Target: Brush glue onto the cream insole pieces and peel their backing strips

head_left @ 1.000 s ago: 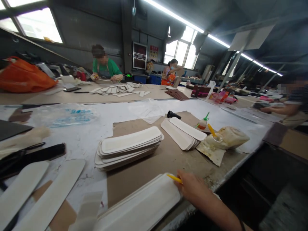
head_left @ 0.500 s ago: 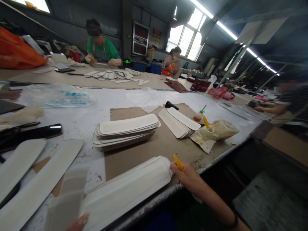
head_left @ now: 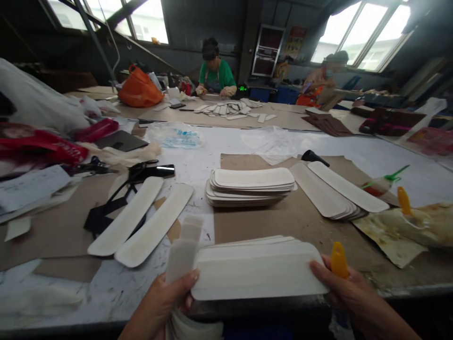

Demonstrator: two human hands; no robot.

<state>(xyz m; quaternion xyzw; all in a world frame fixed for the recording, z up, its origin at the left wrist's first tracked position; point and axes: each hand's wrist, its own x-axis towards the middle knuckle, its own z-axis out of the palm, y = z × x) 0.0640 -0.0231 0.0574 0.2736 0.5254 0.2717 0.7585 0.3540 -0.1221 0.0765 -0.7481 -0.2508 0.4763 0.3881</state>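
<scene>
A stack of long white rounded strips point(head_left: 258, 269) lies at the near table edge, and both hands hold it by its ends. My left hand point(head_left: 166, 300) grips the left end, thumb on top, together with a few small translucent pieces point(head_left: 184, 245). My right hand point(head_left: 348, 293) presses the right end of the stack and also carries a yellow-tipped applicator point(head_left: 339, 259). Brown cardboard point(head_left: 304, 222) lies under the stack.
Another strip stack point(head_left: 252, 186) and a fanned row point(head_left: 336, 189) sit further back. Two loose strips point(head_left: 139, 222), scissors point(head_left: 139, 170), a glue bottle point(head_left: 384, 182) and a glue-stained bag point(head_left: 410, 226) lie around. Red and orange bags point(head_left: 139, 89) at left; other people work at the far table.
The view swung left and down. My left hand came into view and took the stack's left end; my right hand stays at its right end with the yellow applicator.
</scene>
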